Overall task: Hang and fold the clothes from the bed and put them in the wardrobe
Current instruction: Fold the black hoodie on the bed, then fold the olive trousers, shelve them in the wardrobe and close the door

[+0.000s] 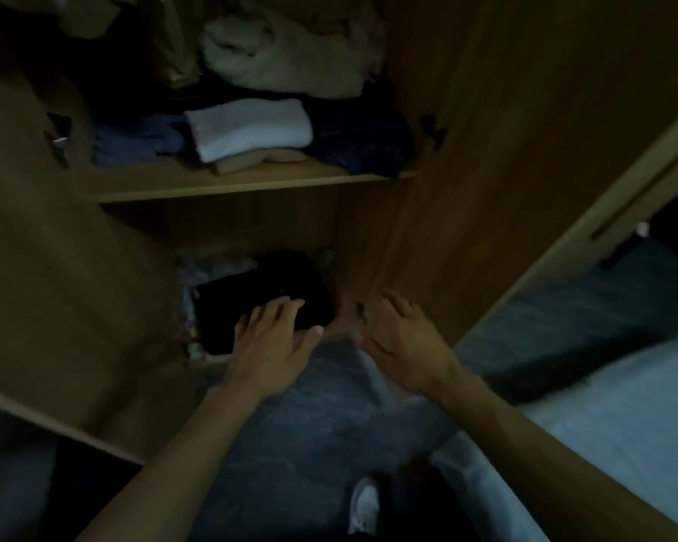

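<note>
A folded black garment [251, 299] lies on the bottom level of the open wooden wardrobe [220, 185]. My left hand [271, 342] reaches toward it with fingers spread, the fingertips at its near edge. My right hand [400, 342] hovers beside it with relaxed fingers, holding nothing, in front of the wardrobe's inner partition [368, 248]. On the shelf above lie a folded white towel [247, 129] on a beige piece, blue clothes [138, 140] and a dark navy garment [361, 146]. Higher up sits a crumpled cream fabric [282, 52].
The left wardrobe door [55, 267] and the right door [525, 150] stand open on either side of my arms. A bed with light blue bedding [623, 404] is at the right. The floor is a dark grey carpet [310, 424]. My white shoe [365, 502] shows below.
</note>
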A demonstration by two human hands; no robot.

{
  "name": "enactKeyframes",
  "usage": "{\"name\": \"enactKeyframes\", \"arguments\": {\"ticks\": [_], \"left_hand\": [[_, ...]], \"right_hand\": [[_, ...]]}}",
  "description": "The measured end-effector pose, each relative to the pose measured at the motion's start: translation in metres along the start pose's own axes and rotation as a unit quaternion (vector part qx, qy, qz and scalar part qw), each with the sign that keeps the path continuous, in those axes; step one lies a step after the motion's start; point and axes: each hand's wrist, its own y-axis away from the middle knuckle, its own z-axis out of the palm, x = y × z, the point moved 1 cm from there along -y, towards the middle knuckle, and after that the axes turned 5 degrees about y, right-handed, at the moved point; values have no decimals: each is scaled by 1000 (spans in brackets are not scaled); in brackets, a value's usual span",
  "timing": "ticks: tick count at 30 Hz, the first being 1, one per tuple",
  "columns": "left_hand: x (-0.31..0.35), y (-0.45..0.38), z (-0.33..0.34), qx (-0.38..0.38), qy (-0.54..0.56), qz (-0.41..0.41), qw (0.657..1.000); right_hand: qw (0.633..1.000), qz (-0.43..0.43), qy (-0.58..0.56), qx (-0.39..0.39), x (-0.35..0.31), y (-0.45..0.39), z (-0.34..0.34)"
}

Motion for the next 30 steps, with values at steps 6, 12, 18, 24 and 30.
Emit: {"name": "enactKeyframes", "arguments": {"ticks": [6, 12, 18, 24, 30], "left_hand": [[84, 23, 37, -59, -13, 130, 990], [183, 61, 79, -93, -54, 234, 966], [306, 127, 143, -120, -68, 319, 938], [426, 219, 218, -155, -36, 369, 916], [527, 295, 298, -204, -44, 455, 866]], "right_hand": [[988, 139, 0, 72, 44, 109, -34], [958, 248, -43, 140, 96, 212, -52], [925, 325, -66, 183, 167, 358, -61], [889, 382, -106, 230, 239, 508, -60], [826, 479, -123, 269, 279, 655, -49]]}}
